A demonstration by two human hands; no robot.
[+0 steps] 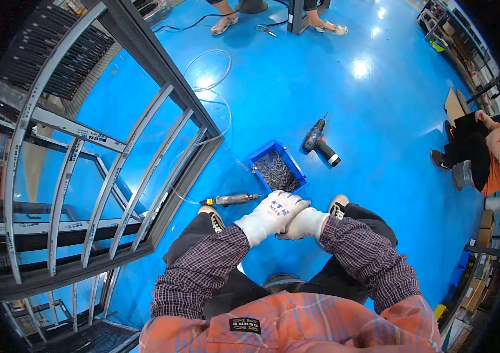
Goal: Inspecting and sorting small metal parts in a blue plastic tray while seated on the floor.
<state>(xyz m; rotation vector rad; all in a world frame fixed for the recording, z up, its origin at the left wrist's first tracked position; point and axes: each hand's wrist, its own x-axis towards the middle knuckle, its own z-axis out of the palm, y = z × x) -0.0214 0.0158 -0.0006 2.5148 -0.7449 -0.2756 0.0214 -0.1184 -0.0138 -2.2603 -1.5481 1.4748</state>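
Note:
Both my hands wear white work gloves and meet in front of my knees. My left hand (273, 213) lies over my right hand (304, 225), fingers curled; whether anything small is held between them is hidden. Just beyond them stands a blue plastic bin (260, 157) filled with several dark screws. A pneumatic screwdriver (230, 200) with a clear hose lies on the blue floor to the left of my hands. A cordless drill (319, 143) lies further out, right of the bin.
A large grey metal window frame (144, 170) with several bars stands at my left. A person (485, 153) in orange and black crouches at the right. Two pairs of feet (224, 23) stand at the top by scissors (266, 29). Shelving (467, 53) lines the right side.

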